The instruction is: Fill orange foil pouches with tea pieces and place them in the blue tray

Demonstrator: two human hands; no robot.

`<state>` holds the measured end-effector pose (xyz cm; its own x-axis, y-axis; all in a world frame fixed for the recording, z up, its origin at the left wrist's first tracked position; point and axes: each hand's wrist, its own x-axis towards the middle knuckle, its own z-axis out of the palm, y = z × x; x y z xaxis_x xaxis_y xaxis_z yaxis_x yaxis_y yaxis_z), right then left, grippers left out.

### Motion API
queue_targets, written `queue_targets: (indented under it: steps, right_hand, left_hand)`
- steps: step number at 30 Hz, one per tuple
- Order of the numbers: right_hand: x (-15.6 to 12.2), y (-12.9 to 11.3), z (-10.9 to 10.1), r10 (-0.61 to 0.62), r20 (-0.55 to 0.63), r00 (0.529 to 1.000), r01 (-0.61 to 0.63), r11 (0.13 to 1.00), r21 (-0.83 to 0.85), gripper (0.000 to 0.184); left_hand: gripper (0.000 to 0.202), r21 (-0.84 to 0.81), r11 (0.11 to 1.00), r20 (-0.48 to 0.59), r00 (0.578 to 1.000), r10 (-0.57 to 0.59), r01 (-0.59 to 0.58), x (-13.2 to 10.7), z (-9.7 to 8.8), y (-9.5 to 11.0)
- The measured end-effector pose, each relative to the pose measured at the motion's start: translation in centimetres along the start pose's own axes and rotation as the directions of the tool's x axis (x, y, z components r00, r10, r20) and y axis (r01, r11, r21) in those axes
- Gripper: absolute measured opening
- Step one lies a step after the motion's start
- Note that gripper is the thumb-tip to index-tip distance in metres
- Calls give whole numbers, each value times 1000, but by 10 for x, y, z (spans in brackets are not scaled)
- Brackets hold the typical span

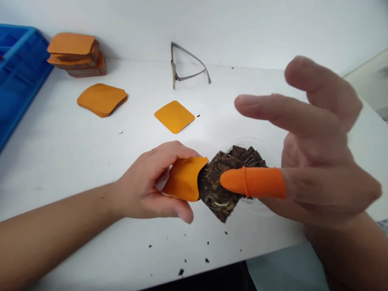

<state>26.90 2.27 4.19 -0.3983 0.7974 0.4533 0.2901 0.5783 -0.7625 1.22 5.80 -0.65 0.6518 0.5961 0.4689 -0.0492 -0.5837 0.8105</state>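
Observation:
My left hand [151, 182] is curled around an orange paper pouch [183, 178], its fingers and thumb on either side and the pouch's mouth bulging open to the right. At that mouth sits a dark brown, leafy pressed tea square [220, 182], its left corner at the pouch's edge. My right hand [318, 149] has an orange finger cot [260, 182] on its thumb, which presses on the tea square. Two of its fingers are raised and spread; whatever lies under the square is hidden. Behind, more pressed tea squares [247, 155] lie in a clear round dish [269, 149], partly covered.
A flat orange pouch [174, 117] lies ahead on the white table [75, 169]. Further left are a low pile of pouches [101, 99] and a taller stack [74, 52], beside a blue crate [21, 76]. Eyeglasses [174, 70] rest near the wall. Dark crumbs [181, 272] dot the front.

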Motion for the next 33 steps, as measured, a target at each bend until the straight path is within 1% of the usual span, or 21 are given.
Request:
queue_targets:
  steps: [1,2,3,4,6,9,12,16,17,19,21,24,27,29,31,33]
  right_hand:
    - [0,-1,1,-166,-19,986,163,979,-122,28]
    - [0,-2,1,-286,-30,958,274,940,-204,28]
    - [-1,-3,1,-362,-6,932,346,895,-281,25]
    - [-1,-4,0,-363,24,931,353,884,-306,21]
    - [-1,-7,-1,-301,70,951,308,911,-275,17]
    - [-1,-8,-4,-215,99,972,230,958,-172,15]
    - [-1,-9,-2,-182,120,976,188,981,-49,19]
    - [-2,-15,5,-132,25,991,129,988,85,16]
    - [-3,-16,7,-106,-9,994,106,987,117,16]
    - [-3,-19,11,-64,-39,997,70,982,173,18]
    - [-2,-18,13,-90,-35,995,95,970,222,16]
    - [1,-14,14,-151,11,988,143,956,254,10]
    - [3,-11,16,-142,46,989,125,956,264,5]
    - [3,-11,16,-142,57,988,121,953,276,6]
    - [2,-12,14,-129,62,990,107,954,280,5]
    - [1,-14,12,-98,52,994,81,961,263,5]
  left_hand:
    - [65,-18,1000,-6,1000,18,-18,0,1,0]
    - [65,-32,999,-11,999,30,-31,0,1,-1]
    - [65,-51,998,-17,999,47,-48,0,2,-1]
    - [65,-73,995,-24,998,62,-64,-1,3,-1]
    - [64,-107,992,-24,998,66,-68,-1,5,0]
    - [62,-121,992,-9,999,45,-46,-1,6,2]
    - [65,-137,990,-4,999,39,-39,-1,6,3]
    - [69,-137,990,-10,1000,16,-17,-3,5,3]
    - [70,-127,992,-19,1000,19,-21,-3,5,2]
    - [71,-111,993,-29,999,33,-36,-3,5,2]
    - [72,-113,993,-39,999,35,-39,-2,6,2]
    - [73,-140,990,-45,999,26,-32,-1,8,3]
    - [74,-188,982,-30,999,28,-34,0,11,3]
    - [73,-223,974,-20,999,38,-41,-1,13,4]
    - [72,-250,967,-43,999,32,-42,-2,14,6]
    - [71,-267,963,-83,997,2,-25,-3,15,7]
